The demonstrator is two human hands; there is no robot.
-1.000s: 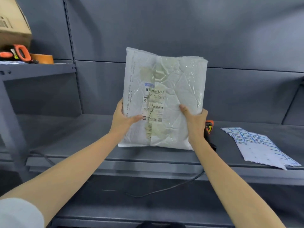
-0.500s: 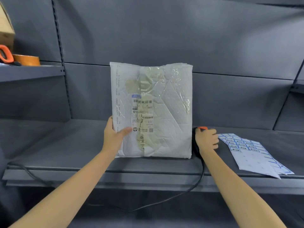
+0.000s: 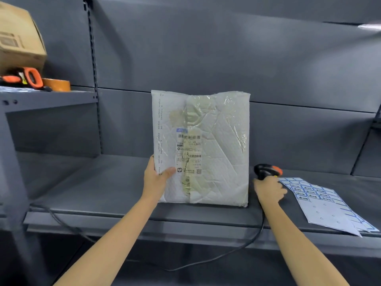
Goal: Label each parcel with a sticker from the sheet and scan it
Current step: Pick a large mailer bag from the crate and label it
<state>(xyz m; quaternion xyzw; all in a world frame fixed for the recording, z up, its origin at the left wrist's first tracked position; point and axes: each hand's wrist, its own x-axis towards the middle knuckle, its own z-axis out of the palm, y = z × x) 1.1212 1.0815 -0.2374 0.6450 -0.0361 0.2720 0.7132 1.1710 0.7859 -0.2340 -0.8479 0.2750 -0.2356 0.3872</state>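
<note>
1. The parcel [image 3: 206,149], a white padded mailer wrapped in clear tape, stands upright on its bottom edge near the front edge of the shelf [image 3: 103,182]. The left hand [image 3: 155,178] grips its lower left edge, thumb on the front face.
2. The right hand [image 3: 268,187] has its fingers curled around the handle of the barcode scanner [image 3: 267,171], just right of the parcel's lower right corner.
3. Judging the step as scanning: hold the parcel steady and upright, raise the scanner and aim it squarely at the shipping label [image 3: 188,153] on the front, keeping the thumb off the barcodes.
4. Glare from the tape could spoil the read, so a slight tilt may help.
5. The scanner cable [image 3: 226,254] hangs over the front edge and may drag.
6. The sticker sheet [image 3: 325,205] lies toward the right end of the shelf, close to the right hand.
7. On the upper left shelf [image 3: 49,98] sit a cardboard box [image 3: 18,40], a tape roll [image 3: 56,84] and an orange tool [image 3: 22,77], well apart.
</note>
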